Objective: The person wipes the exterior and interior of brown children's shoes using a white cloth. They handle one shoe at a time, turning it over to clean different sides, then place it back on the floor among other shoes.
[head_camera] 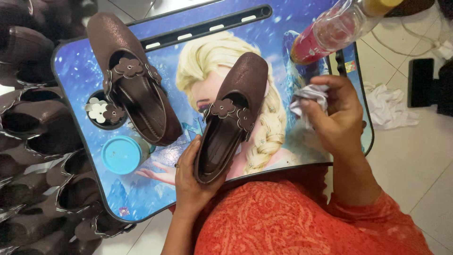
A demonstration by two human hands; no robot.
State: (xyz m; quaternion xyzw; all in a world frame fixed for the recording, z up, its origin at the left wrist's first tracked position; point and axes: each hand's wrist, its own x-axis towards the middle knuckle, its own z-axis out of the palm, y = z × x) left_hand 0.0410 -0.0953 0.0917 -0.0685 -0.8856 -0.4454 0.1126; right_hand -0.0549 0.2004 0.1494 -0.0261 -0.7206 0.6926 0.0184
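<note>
Gripping the heel of a brown shoe, the left hand props it over a small picture-printed table. The right hand is closed on a crumpled white cloth just beside the shoe's toe; wiping seems in hand, calling for the cloth to meet the leather. Farther off lie a second shoe, a blue lid and a bottle.
</note>
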